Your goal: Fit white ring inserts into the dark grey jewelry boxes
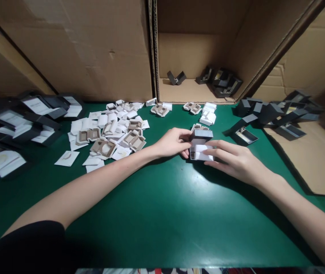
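A small dark box [203, 134] stands opened between my two hands, above the green table. My left hand [174, 142] grips its left side, thumb and fingers closed on it. On the right, my right hand [231, 156] has its fingers closed on a white insert [201, 152] that sits in the lower part of the box. Just behind the box lies a folded grey-and-white card piece [198, 126], partly hidden by it. White folded pieces [208, 114] lie a little farther back.
A pile of white and grey card inserts [108, 137] covers the table left of centre. Opened dark boxes [39, 110] are heaped at far left, and more [285, 110] at right beside a cardboard flap [316, 160]. A large carton [193, 49] behind holds several dark boxes [225, 82].
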`<action>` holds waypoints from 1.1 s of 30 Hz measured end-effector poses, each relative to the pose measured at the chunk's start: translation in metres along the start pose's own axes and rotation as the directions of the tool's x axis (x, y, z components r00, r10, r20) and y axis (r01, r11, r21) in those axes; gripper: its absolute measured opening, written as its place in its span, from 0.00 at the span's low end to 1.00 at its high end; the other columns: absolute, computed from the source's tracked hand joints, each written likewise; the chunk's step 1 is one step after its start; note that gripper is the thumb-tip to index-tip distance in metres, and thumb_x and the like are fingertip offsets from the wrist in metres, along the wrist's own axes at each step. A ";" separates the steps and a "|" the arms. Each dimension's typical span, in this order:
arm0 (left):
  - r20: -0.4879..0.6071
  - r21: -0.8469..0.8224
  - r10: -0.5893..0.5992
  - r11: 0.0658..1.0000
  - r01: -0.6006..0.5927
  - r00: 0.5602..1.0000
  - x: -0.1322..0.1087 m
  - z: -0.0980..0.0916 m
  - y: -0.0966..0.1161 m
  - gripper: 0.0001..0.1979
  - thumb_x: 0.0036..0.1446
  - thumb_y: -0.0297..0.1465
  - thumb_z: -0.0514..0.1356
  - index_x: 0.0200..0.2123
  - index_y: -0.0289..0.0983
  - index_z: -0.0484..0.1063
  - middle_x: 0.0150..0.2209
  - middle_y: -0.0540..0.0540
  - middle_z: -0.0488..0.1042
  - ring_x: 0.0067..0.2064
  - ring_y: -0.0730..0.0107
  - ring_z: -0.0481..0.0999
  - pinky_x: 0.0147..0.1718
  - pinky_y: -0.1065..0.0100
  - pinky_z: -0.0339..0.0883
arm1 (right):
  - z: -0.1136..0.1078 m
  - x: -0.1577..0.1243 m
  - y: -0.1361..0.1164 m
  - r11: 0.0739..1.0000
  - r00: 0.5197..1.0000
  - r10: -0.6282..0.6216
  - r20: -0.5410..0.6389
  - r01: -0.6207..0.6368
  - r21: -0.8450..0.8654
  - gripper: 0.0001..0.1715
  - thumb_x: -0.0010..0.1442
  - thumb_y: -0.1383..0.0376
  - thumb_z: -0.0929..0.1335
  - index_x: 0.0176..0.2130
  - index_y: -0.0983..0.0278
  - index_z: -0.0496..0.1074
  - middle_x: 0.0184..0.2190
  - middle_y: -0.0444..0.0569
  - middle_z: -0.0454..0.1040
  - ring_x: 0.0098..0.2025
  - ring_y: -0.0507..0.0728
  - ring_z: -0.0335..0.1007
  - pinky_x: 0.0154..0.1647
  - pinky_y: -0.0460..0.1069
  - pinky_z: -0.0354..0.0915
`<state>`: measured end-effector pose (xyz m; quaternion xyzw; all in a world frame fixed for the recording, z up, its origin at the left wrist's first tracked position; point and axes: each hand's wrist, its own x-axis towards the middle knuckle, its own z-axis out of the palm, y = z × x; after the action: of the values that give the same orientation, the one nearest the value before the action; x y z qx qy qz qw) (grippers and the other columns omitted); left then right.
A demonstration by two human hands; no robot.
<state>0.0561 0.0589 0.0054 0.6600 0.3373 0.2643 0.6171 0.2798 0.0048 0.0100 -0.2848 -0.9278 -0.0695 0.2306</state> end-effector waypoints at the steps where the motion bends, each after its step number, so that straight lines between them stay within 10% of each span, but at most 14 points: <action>1: -0.005 -0.002 -0.003 1.000 0.003 1.000 0.000 0.001 0.000 0.19 0.54 0.18 0.56 0.50 0.30 0.70 0.39 0.41 0.77 0.25 0.74 0.77 0.27 0.69 0.77 | 0.001 0.000 0.000 1.000 1.000 0.006 0.000 -0.006 0.003 0.12 0.61 0.65 0.67 0.46 0.64 0.68 0.46 0.56 0.73 0.41 0.56 0.74 0.40 0.49 0.71; 33: -0.073 0.018 0.044 0.999 -0.043 0.996 0.001 0.004 -0.007 0.17 0.58 0.20 0.54 0.51 0.33 0.68 0.34 0.46 0.77 0.21 0.76 0.75 0.24 0.73 0.73 | 0.023 0.002 -0.007 0.967 0.986 0.163 -0.023 -0.155 0.202 0.18 0.64 0.70 0.61 0.54 0.63 0.64 0.53 0.56 0.72 0.45 0.57 0.72 0.41 0.53 0.72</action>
<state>0.0592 0.0569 -0.0020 0.6619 0.3475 0.2991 0.5930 0.2651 0.0059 -0.0091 -0.3322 -0.8996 0.0368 0.2810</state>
